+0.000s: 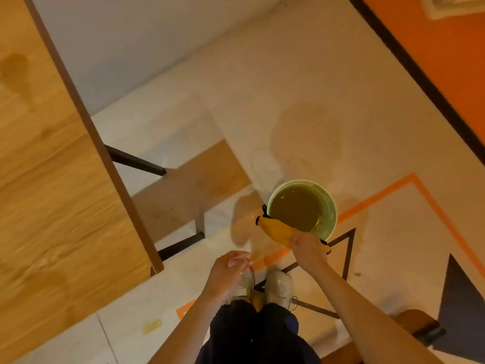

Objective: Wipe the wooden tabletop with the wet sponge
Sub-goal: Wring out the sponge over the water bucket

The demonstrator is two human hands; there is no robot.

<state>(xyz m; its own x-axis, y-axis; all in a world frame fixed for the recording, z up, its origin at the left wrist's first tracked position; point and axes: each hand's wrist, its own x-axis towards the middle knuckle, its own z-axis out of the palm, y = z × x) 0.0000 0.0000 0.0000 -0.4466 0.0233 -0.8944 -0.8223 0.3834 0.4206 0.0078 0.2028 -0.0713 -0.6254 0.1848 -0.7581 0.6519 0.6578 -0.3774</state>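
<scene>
One hand, the right hand [305, 249], grips the yellow sponge [279, 230] over the green bucket [331, 206]: squeeze firmly before carrying it to the wooden tabletop [52, 179], left hand [225, 271] loosely curled, empty.

Interior of a public or commercial room, possibly a café or canteen; the exact kind cannot be told. Evidence: a long wooden tabletop [60, 179] on black metal legs [136, 161], a pale polished floor [288, 88] inlaid with orange and black geometric lines, an orange wall [446, 61], and a green bucket [331, 206] of murky water.
</scene>
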